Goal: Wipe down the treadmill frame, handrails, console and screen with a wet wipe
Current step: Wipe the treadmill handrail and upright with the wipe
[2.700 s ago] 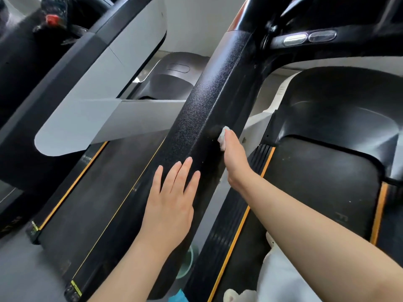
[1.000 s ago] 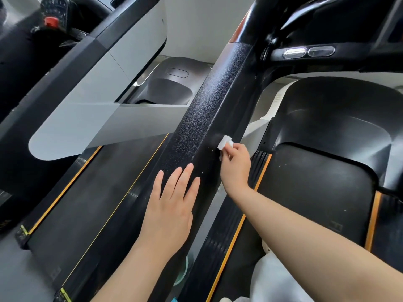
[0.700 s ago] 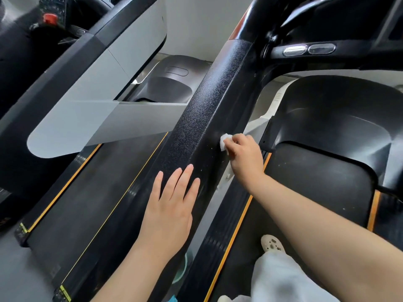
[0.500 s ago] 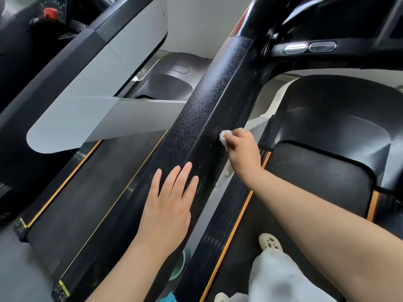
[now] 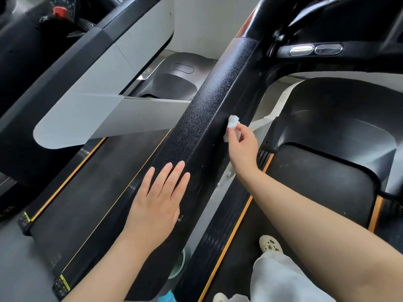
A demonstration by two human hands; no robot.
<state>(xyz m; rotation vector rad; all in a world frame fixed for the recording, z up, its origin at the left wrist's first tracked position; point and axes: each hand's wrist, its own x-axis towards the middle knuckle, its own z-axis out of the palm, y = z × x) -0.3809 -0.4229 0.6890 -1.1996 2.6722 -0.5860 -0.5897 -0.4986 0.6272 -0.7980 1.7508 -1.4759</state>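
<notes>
Pale wall and grey floor frame a row of treadmills in the head view, with the wide black textured frame upright [image 5: 209, 118] running diagonally from lower left to upper right through the middle. The left hand [image 5: 157, 205] lies flat on the lower part of that upright, fingers straight and close together, holding nothing. Higher up, the right hand [image 5: 242, 144] pinches a small crumpled wet wipe [image 5: 232, 123] between thumb and fingertips, and the wad appears to touch the upright's right-hand face just past its long corner edge.

The wipe looks soft, limp and very light; it should mould to the pebbled surface but could bunch or tear if dragged hard over the grain. Pinched as it is, only a small patch meets the frame, so spreading it under flat fingers would probably cover more. The upright itself looks rigid and fixed, safe to lean on.

Room for stroking seems good along the upright's length, both up towards the handrail with its two silver sensor pads [image 5: 316, 49] and down towards the left hand. To the right, the gap narrows against the white side trim [image 5: 265, 125] and the ribbed side rail [image 5: 226, 227]. A neighbouring treadmill's white arm [image 5: 104, 120] closes off the left side. The person's shoe [image 5: 270, 245] stands on the running belt [image 5: 316, 188] below.
</notes>
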